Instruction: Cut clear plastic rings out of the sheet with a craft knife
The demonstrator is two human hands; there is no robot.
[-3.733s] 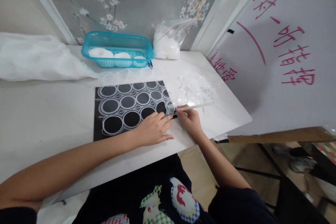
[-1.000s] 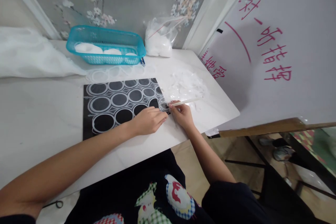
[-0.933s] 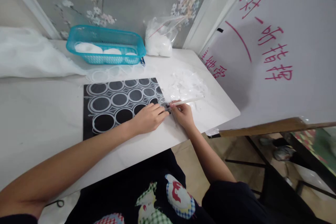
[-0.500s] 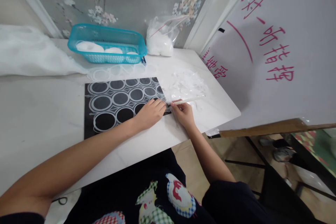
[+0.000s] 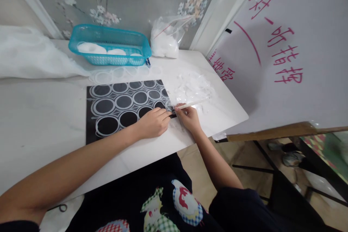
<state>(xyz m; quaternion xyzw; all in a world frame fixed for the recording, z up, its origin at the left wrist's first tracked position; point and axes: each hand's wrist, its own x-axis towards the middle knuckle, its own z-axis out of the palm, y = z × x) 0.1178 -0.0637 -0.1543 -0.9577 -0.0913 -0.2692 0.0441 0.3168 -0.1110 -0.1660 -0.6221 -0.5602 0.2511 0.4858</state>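
Observation:
A black sheet point(image 5: 92, 125) lies on the white table, covered by white mesh with rows of round rings point(image 5: 104, 106). My left hand point(image 5: 154, 122) rests palm down over the sheet's near right part, its index finger stretched toward the right corner and nothing visible in its grasp. Close beside that fingertip, my right hand point(image 5: 190, 117) pinches a slim white pen-like tool point(image 5: 194, 103). The tool slants up to the right, its lower end at the sheet's right corner; what kind it is, I cannot tell.
A blue plastic basket point(image 5: 108, 30) with white round pieces stands at the back, beside a clear bag point(image 5: 165, 40) of white material. Loose white scraps point(image 5: 193, 85) lie right of the sheet. White fabric point(image 5: 32, 54) covers the back left. A whiteboard point(image 5: 285, 105) borders the table's right side.
My left hand has shifted slightly, with its index finger now stretched straighter toward the tool's lower end. The white tool in my right hand has tilted a little more upward.

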